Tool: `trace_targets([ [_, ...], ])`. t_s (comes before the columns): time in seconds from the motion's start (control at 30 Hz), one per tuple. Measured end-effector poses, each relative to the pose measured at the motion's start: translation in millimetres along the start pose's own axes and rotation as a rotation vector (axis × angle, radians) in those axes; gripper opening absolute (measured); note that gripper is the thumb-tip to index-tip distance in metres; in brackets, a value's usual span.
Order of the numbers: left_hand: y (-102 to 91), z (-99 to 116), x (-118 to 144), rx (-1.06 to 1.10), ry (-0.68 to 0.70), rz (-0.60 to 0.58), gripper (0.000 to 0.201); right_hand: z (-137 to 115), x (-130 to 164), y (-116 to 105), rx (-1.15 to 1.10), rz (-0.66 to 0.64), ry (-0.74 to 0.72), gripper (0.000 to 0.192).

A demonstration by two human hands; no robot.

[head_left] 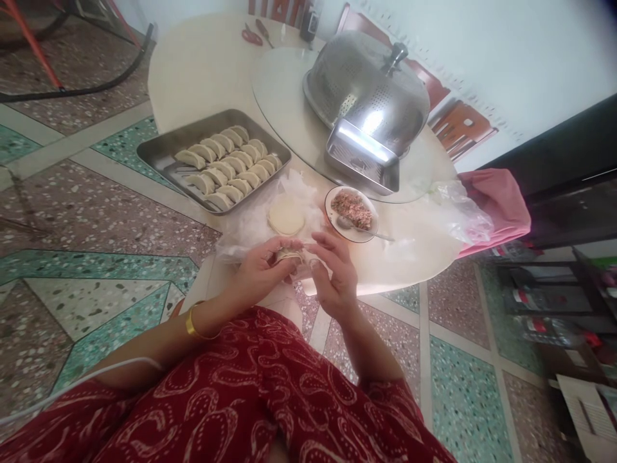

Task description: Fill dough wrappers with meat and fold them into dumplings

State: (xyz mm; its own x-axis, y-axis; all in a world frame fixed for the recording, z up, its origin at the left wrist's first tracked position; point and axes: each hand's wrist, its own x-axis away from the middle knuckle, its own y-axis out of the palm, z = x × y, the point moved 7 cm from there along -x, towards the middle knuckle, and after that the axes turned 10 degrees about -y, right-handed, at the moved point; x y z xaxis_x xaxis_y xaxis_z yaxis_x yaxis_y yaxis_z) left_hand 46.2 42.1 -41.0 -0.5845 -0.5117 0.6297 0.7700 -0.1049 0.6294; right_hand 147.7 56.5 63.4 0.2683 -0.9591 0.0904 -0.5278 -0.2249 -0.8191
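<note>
Just off the table's near edge, my left hand [264, 265] is closed around a dumpling [288, 254], partly hidden by the fingers. Close on its right is my right hand [336, 273], thumb and fingers apart and curved toward the dumpling, with nothing visible in them. Beyond the hands, round dough wrappers [286, 216] lie on a crumpled plastic bag [245, 225]. To their right sits a plate [329, 209] of minced filling [351, 207], with a spoon [369, 231] resting in it. Rows of folded dumplings [226, 168] fill much of a metal tray [161, 146] at the left.
A glass turntable [272, 83] carries a large perforated metal dome [357, 77] and a rectangular metal pan [359, 168]. Red scissors [251, 36] and a dark bottle [310, 26] stand toward the table's far side. A pink cloth [501, 206] hangs at the right edge.
</note>
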Motion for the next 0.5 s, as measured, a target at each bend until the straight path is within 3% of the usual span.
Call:
trace_targets([
  [0.13,-0.8,-0.5,0.7,0.041,-0.002,0.006,0.020,-3.1,6.3,-8.3,0.139,0.142,-0.060,0.026],
  [0.5,7.4,-0.5,1.9,0.076,-0.040,-0.027,0.020,-8.6,15.0,6.2,0.281,0.267,-0.082,0.020],
])
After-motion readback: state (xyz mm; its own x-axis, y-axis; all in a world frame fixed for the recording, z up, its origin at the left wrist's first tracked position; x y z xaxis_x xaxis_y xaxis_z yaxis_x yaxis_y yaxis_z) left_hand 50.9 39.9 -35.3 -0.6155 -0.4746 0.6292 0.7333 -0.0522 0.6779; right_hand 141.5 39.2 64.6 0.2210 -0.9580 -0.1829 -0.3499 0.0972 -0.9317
